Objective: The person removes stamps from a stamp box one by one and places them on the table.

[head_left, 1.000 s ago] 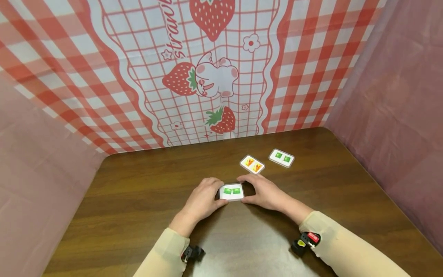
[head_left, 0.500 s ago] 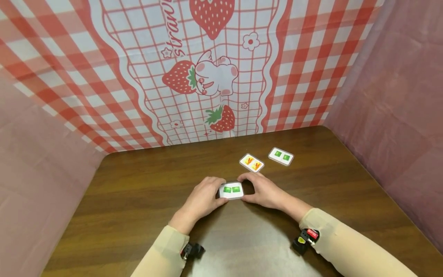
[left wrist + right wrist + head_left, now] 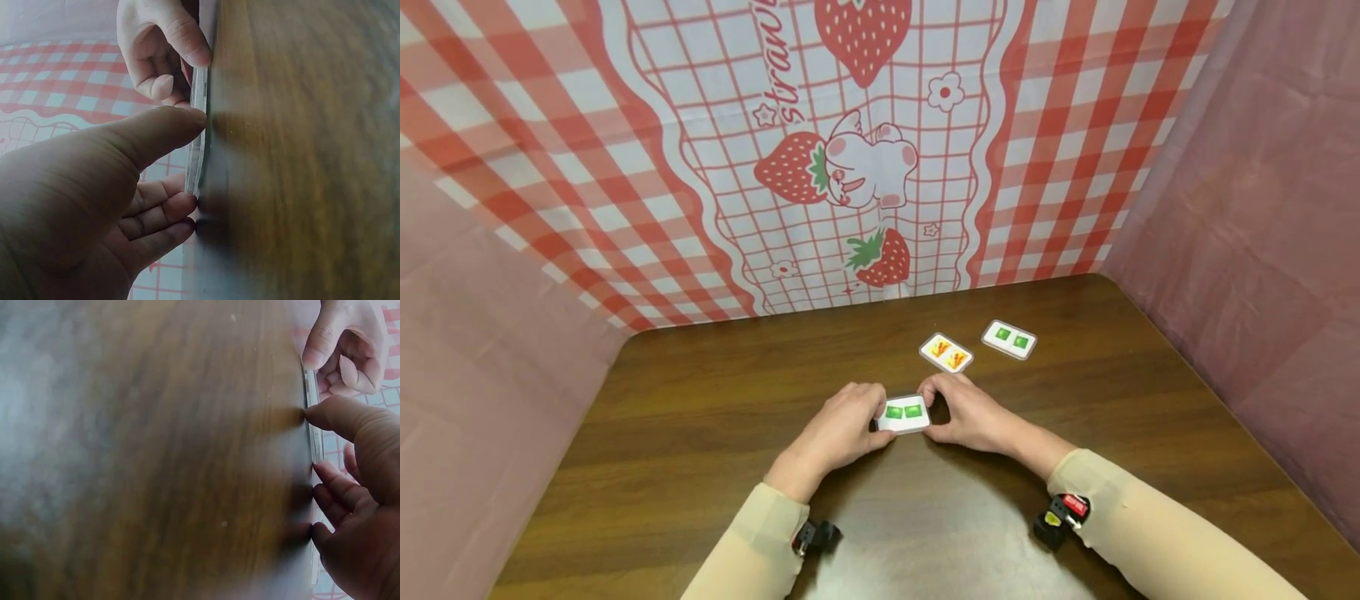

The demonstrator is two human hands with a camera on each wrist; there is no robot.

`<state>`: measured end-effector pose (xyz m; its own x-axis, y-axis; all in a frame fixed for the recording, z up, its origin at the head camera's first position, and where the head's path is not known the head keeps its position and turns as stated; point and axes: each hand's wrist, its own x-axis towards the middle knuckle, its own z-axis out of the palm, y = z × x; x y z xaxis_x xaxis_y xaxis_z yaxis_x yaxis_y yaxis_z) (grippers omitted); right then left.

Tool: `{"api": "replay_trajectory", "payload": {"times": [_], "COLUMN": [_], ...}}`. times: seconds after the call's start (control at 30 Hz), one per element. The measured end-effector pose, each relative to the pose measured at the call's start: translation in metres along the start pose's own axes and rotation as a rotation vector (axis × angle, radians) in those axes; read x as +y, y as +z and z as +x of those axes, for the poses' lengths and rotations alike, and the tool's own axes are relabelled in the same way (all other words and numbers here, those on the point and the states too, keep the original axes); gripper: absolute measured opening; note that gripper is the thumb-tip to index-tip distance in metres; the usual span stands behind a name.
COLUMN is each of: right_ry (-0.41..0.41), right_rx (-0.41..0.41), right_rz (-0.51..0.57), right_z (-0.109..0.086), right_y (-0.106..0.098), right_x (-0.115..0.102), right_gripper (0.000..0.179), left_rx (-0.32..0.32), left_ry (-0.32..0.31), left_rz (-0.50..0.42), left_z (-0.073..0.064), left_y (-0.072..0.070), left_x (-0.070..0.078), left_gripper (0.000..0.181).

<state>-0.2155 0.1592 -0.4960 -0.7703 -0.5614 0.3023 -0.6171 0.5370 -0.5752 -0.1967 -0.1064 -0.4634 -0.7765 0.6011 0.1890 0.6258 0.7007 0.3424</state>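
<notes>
A small stack of white cards [image 3: 904, 414] with clear rims lies flat on the table, its top card printed with two green squares. From the left, my left hand [image 3: 841, 427] grips the stack by its end, thumb at the near edge and fingers at the far edge. My right hand [image 3: 976, 419] holds the right end in the same way. Seen edge-on in the left wrist view, the stacked cards [image 3: 194, 164] show more than one layer low over the wood. The left fingers partly cover the top card's far left corner.
Behind my right hand lies a card with two orange-yellow pictures [image 3: 946, 353]. Farther right is another card with two green squares [image 3: 1010, 340]. A strawberry-patterned checked cloth [image 3: 880, 167] hangs at the back edge of the brown wooden table [image 3: 715, 392].
The stack has shifted very slightly right. My left fingers have come a little farther over its far left corner, and the right fingertips have drawn in slightly. The two loose cards stay put.
</notes>
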Motion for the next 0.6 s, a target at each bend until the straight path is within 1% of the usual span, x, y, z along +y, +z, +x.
{"api": "replay_trajectory", "payload": {"times": [0.07,0.13,0.2,0.3,0.33,0.43,0.53,0.57,0.6], "right_ry": [0.017,0.043,0.044,0.014,-0.012,-0.056,-0.083,-0.074,-0.074], "right_rx": [-0.019,-0.036,-0.037,-0.016,-0.002,0.020,0.027,0.022,0.021], "right_rz": [-0.007,-0.012,-0.015,-0.012,-0.015,-0.007,0.002,0.011,0.015], "right_z": [0.000,0.001,0.001,0.001,0.000,-0.001,-0.001,-0.001,-0.001], "right_y": [-0.006,-0.008,-0.008,-0.008,-0.006,-0.005,-0.003,-0.005,-0.005], "right_x": [-0.011,-0.015,-0.016,-0.015,-0.010,-0.007,-0.002,-0.006,-0.005], "right_gripper": [0.043,0.042,0.041,0.041,0.041,0.041,0.041,0.041,0.041], "left_rx": [0.001,0.003,0.005,0.003,0.003,-0.002,-0.010,-0.014,-0.018], "left_ry": [0.009,0.012,0.014,0.013,0.016,0.024,0.038,0.041,0.044], "left_rz": [0.002,-0.004,-0.013,-0.019,-0.017,0.000,0.018,0.022,0.025], "left_z": [0.000,0.001,0.001,0.003,0.003,0.005,0.006,0.006,0.006], "left_y": [0.000,0.000,0.000,0.001,0.001,0.002,0.001,0.000,0.000], "left_x": [0.000,0.000,-0.001,-0.001,-0.002,-0.002,-0.001,-0.001,-0.001], "left_gripper": [0.042,0.042,0.043,0.044,0.044,0.044,0.043,0.042,0.041]}}
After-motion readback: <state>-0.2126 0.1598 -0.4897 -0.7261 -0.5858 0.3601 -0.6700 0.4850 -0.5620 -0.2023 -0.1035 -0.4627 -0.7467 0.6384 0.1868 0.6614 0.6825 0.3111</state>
